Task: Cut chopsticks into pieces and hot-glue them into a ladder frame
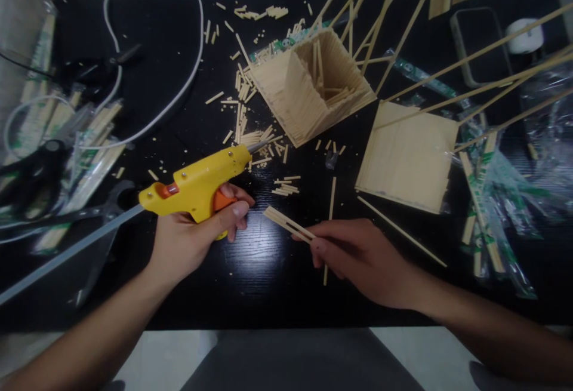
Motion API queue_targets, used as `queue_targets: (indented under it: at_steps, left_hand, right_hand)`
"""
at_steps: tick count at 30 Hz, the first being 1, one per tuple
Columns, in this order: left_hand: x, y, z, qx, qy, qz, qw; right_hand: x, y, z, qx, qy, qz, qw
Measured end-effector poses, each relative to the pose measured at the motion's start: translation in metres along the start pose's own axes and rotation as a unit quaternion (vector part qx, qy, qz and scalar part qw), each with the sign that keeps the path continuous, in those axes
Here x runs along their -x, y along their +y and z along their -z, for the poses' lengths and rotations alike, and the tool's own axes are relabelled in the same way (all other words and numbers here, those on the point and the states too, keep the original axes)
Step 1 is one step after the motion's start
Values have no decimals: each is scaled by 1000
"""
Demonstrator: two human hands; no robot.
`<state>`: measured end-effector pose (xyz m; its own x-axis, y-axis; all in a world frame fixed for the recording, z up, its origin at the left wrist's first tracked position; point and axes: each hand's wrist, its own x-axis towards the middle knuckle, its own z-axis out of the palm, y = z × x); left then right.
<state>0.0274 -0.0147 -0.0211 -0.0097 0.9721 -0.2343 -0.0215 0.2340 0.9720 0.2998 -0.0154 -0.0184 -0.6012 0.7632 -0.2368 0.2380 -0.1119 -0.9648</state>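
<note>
A yellow glue gun (203, 176) with an orange trigger and a long glue stick out of its back is gripped in my left hand (192, 233). Its nozzle points up and right, over loose bits of stick. My right hand (358, 256) pinches a few short wooden sticks (289, 222) side by side, their free ends towards the glue gun. Under that hand a single longer stick (332, 200) lies on the black table. Farther back stands a box-like structure of wooden sticks (313, 89), with short sticks inside it. To its right is a flat square stick panel (409, 158).
Cut stick pieces (244, 95) are scattered left of the structure. Wrapped chopsticks and scissors (54, 164) lie at the left, near a white cable (201, 33). Long sticks (492, 83) jut in from the upper right. Plastic wrappers (505, 182) and a phone (481, 48) lie on the right.
</note>
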Motion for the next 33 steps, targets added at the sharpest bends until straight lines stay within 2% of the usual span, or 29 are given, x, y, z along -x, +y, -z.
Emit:
queue_targets:
  at_steps: [7,11,18,26,33]
  left_hand:
    - [1,1,-2,-4,-5,18,1000]
    - [2,2,-2,2,1,12,1000]
    - [2,3,-3,8,6,25,1000]
    - [4,3,-4,7,-3,21,1000]
    - [4,3,-5,1,-9,16,1000]
  right_hand:
    - [-2,-4,-1,21,-6,32,999]
    - [-1,-2,-1,34,14,42,998]
    - [-1,2,-4,62,64,17,996]
    - [-4,9,-7,120,98,49,987]
    - [-3,9,-8,125,104,68,984]
